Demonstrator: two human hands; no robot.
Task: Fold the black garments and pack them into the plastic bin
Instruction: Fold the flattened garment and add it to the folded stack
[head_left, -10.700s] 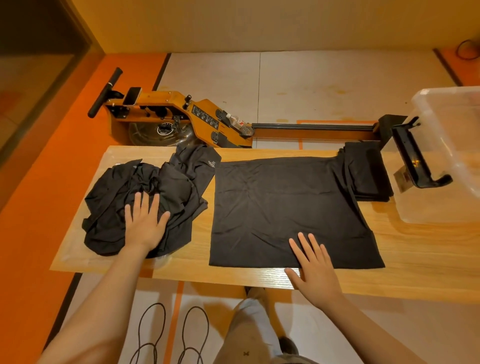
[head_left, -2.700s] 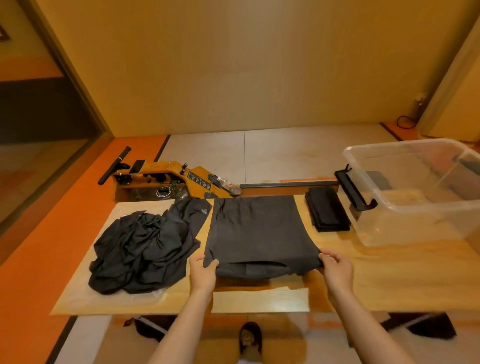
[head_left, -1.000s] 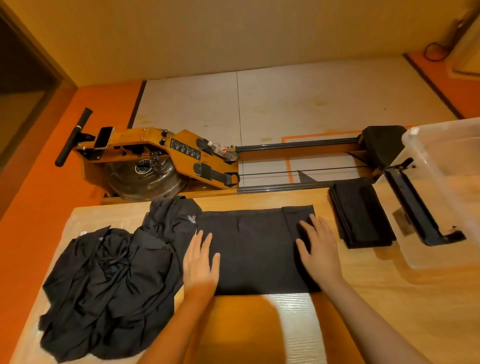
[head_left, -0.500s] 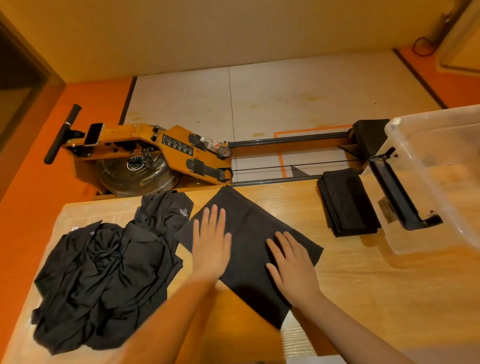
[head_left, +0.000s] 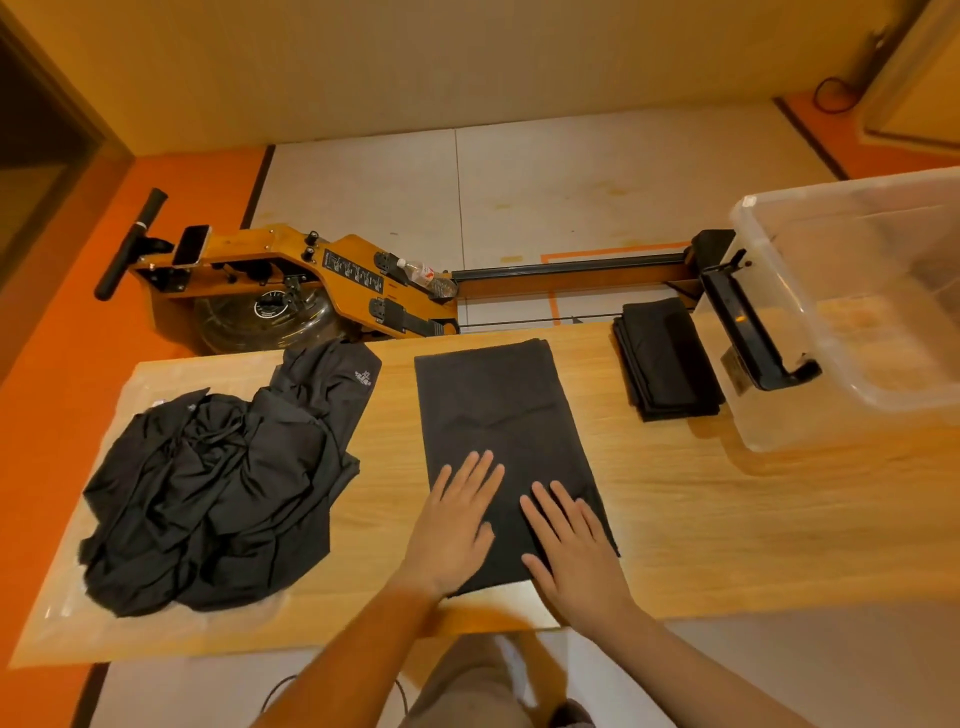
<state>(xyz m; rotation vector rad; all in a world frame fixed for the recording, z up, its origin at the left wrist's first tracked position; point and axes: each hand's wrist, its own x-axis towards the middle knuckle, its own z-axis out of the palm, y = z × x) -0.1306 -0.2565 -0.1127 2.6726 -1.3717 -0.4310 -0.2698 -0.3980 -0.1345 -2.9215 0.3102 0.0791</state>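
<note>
A black garment (head_left: 498, 415), folded into a long rectangle, lies in the middle of the wooden table (head_left: 727, 519) with its long side running away from me. My left hand (head_left: 457, 525) and my right hand (head_left: 571, 545) both rest flat on its near end, fingers straight. To the left sits a crumpled heap of black garments (head_left: 213, 483). A small stack of folded black garments (head_left: 665, 358) lies at the far right, beside the clear plastic bin (head_left: 852, 322), which stands at the table's right end.
The heap lies on a clear plastic sheet (head_left: 67, 597). A black handle (head_left: 748, 327) hangs on the bin's left wall. Behind the table an orange rowing machine (head_left: 291, 280) stands on the floor, a water bottle (head_left: 426, 275) lying on it.
The folded garment has turned from lying slantwise to lengthwise, pointing away from me. Both hands have slid to its near end and stay flat on it.
</note>
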